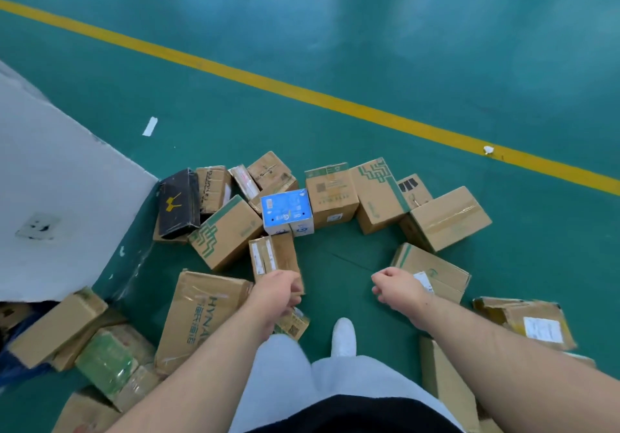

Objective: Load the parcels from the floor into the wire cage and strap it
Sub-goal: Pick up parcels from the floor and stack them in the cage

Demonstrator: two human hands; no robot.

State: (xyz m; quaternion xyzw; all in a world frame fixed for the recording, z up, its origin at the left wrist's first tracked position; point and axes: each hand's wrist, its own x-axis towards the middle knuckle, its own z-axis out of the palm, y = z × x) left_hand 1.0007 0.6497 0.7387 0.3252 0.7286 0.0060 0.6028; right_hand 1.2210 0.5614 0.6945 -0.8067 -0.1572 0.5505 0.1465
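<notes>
the green floor (369, 46) fills your view, crossed by a yellow line (302, 93) that slants from far left down to the right, with a white wall (60, 181) corner on your left. the parcels lie on your side of the line, in a loose ring round a bare patch of floor. the hynac carton (201, 318) lies flat beside your left forearm, long axis pointing away from you. the taped carton (446, 219) on the ring's right slants its length up to the right. a black box (177, 202) leans at the wall corner, and the blue box (287, 211) sits on the far side. the narrow parcel (273, 258) runs lengthwise from the blue box toward your left hand (278, 293), which covers its near end; you cannot tell whether those fingers grip it. your right hand (397, 290) hangs over the bare patch, fingers curled under, holding nothing.
</notes>
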